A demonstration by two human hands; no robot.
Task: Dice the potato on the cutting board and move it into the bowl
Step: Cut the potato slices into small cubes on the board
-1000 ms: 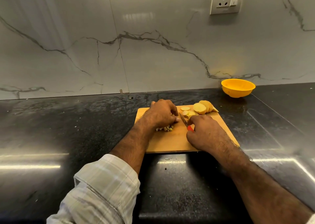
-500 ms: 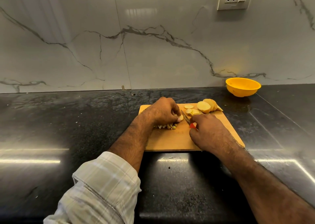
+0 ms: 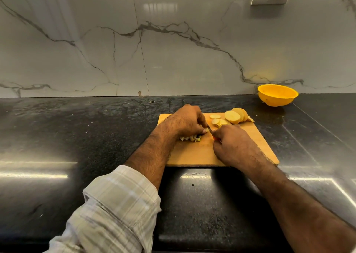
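Head view: one camera, looking down at both hands over the cutting board [image 3: 194, 154] in the middle of the frame.
Key relation: potato piece under cut lies at the fingertips of the left hand [image 3: 185, 121], directly left of the knife [image 3: 209, 128]; the blade runs between the two hands, slanting from upper left to lower right in the frame.
Left hand grip: fingers curled down over the piece, pinning it to the board; the piece itself is mostly hidden.
Right hand [image 3: 232, 144] grip: fist closed round the knife's red handle, only a sliver of it showing.
Nearer hand: left is on the piece; right is just beside it, blade between.
Diced potato [image 3: 190, 138]: one small heap on the board, below the left hand's fingers; cubes too small to count.
Potato slices [image 3: 230, 117]: upper right of the board, well apart from the heap; about six rounds, some overlapping, so the count is uncertain.
Bowl [image 3: 277, 94]: one, yellow, upper right of the frame on the dark counter [image 3: 77, 137], off the board; nothing visible inside.
Judgement: dicing is partway done; the bowl lies up and right of both hands, nearer the right.
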